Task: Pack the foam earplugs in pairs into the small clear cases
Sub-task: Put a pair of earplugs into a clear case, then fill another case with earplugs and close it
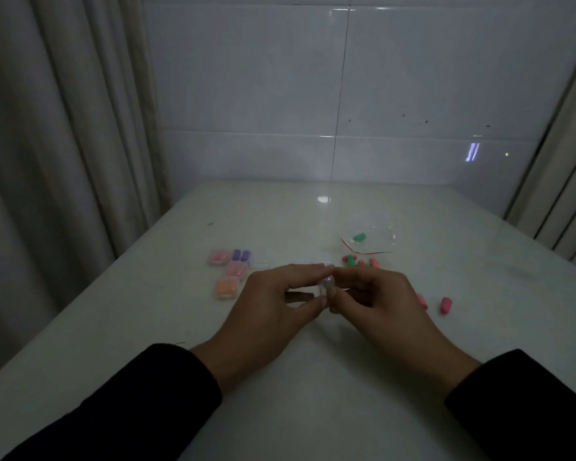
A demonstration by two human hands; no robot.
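My left hand (273, 301) and my right hand (376, 301) meet over the middle of the table and both pinch one small clear case (326, 283) between fingertips and thumbs. Whether it holds earplugs I cannot tell. To the left lie filled cases: a pink one (219, 257), a purple one (241, 255), another pink one (236, 270) and an orange one (227, 288). Loose earplugs lie to the right: a pink one (445, 305), another pink one (422, 301) half hidden by my right hand, and a green and pink cluster (354, 260).
A clear zip bag (379, 239) with a red seal line lies behind the cluster, a green earplug (359, 237) inside it. Clear cases (263, 263) sit behind my left hand. Curtains hang at both sides; a tiled wall stands behind the white table (313, 377).
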